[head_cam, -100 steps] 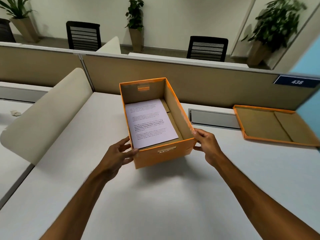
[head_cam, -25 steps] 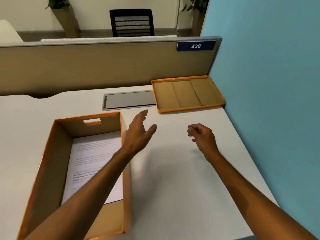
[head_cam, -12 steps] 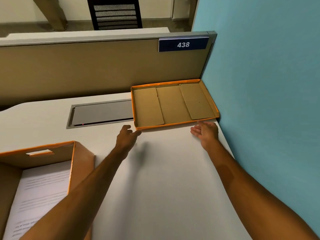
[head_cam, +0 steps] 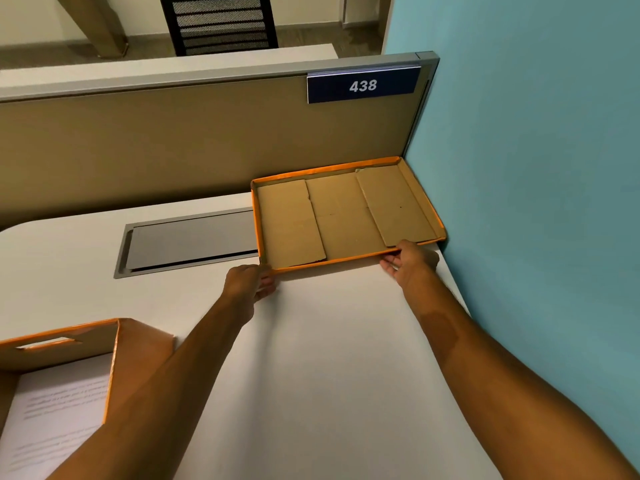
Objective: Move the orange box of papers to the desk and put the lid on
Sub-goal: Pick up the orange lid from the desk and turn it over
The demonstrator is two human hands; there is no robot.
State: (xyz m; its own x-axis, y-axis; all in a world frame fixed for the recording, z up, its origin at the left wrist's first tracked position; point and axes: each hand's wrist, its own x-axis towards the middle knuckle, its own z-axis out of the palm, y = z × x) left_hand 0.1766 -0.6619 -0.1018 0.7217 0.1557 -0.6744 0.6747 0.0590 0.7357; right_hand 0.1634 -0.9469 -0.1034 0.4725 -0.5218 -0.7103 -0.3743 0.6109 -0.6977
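Observation:
The orange lid (head_cam: 346, 216) lies upside down in the far right corner of the white desk (head_cam: 329, 358), its brown cardboard inside facing up. My left hand (head_cam: 247, 282) grips the lid's near left corner. My right hand (head_cam: 410, 259) holds the near rim close to the right corner, thumb on top and fingers under the edge. The open orange box (head_cam: 138, 355) stands at the lower left of the desk, with white printed papers (head_cam: 55, 420) lying inside; my left forearm crosses its right wall.
A grey cable flap (head_cam: 190, 244) is set into the desk left of the lid. A tan partition (head_cam: 173, 143) with a "438" sign (head_cam: 363, 85) runs behind. A blue wall (head_cam: 536, 202) bounds the desk's right side. A black chair (head_cam: 221, 22) stands beyond.
The box was set down at the left and both hands left it. They reached forward to the lid and now grip its near edge; the view has moved closer.

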